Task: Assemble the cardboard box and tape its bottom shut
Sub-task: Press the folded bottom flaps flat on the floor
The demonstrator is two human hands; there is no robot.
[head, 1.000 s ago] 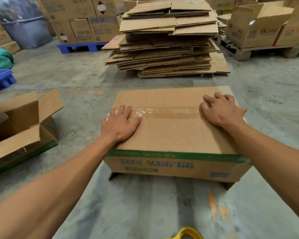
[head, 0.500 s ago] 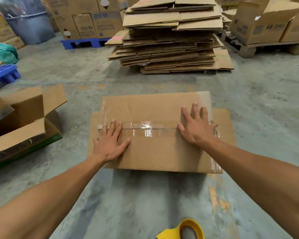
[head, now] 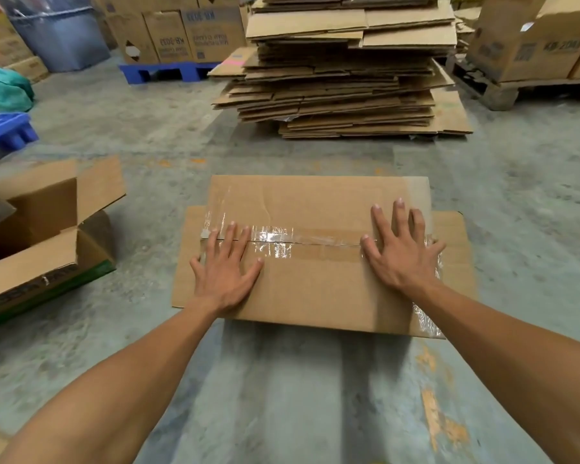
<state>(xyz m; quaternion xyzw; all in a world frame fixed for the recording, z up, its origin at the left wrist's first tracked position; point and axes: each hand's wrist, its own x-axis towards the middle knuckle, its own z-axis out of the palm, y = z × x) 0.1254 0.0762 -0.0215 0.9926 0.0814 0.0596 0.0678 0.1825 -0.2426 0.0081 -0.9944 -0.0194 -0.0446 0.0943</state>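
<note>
The cardboard box [head: 315, 262] sits at frame centre, bottom side up on the concrete floor [head: 315, 396]. Clear tape [head: 302, 241] already spans the centre seam. Left hand [head: 226, 269] and right hand [head: 400, 252] lie flat, fingers spread, gripping nothing. Remaining: probably only pressing down the tape.

concrete floor [head: 282, 396] — taped box [head: 315, 289], flattened cardboard stack [head: 342, 85]

**Matt cardboard, glossy tape, rough concrete**

The box [head: 315, 283] is plain brown corrugated cardboard, matt and lightly creased. Clear plastic tape [head: 282, 241] along its seam is glossy and wrinkled, catching bright glints. The floor [head: 298, 396] is rough, mottled grey concrete with worn orange paint marks. The stack of flattened cartons [head: 345, 82] is dull, frayed cardboard. The pallet [head: 164, 72] at the floor's far left is smooth blue plastic.
</note>
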